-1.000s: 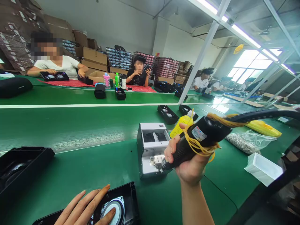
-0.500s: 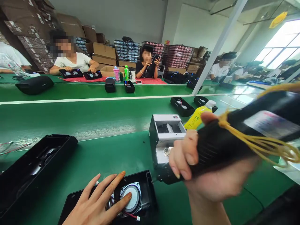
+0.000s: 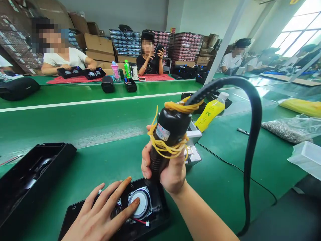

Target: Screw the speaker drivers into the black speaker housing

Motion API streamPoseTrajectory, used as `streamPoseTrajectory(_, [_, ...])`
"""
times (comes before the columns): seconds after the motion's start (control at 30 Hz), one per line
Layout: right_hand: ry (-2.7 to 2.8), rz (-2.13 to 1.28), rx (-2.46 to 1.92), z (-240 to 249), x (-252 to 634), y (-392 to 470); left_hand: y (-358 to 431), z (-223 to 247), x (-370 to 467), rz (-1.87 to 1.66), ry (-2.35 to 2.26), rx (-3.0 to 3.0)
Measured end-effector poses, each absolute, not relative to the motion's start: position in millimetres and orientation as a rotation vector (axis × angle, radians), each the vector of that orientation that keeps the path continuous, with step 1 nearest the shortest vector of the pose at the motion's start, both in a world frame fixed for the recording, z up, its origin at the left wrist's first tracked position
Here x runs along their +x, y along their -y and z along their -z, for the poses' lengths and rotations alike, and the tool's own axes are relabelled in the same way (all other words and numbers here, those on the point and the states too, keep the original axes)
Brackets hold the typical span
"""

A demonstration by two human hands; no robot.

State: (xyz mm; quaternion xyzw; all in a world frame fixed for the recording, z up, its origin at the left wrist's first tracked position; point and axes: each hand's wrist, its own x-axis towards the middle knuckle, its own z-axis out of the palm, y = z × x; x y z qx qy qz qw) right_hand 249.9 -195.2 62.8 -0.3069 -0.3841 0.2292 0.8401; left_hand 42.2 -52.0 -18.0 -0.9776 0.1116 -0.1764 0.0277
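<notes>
Hands: screwdriver (image 3: 168, 144) upright above speaker (image 3: 139, 207)

Near the front edge of the bench (image 3: 105, 160), a speaker housing (image 3: 140, 214) under the left hand (image 3: 100, 217); just above its right end, a screwdriver (image 3: 167, 140) upright in the right hand (image 3: 170, 170). Behind that, a screw feeder (image 3: 194, 144); further back right, a bottle (image 3: 210, 112). At the left edge, another housing (image 3: 30, 177).

head cam | worn, faces fwd-down | close on hands – green bench (image 3: 75, 127) beyond | single view
</notes>
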Motion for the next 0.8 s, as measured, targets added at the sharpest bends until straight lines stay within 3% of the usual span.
streamPoseTrajectory(0.8, [0.783, -0.467, -0.748, -53, 259, 187, 61, 2, 39, 0.453, -0.289, -3.096])
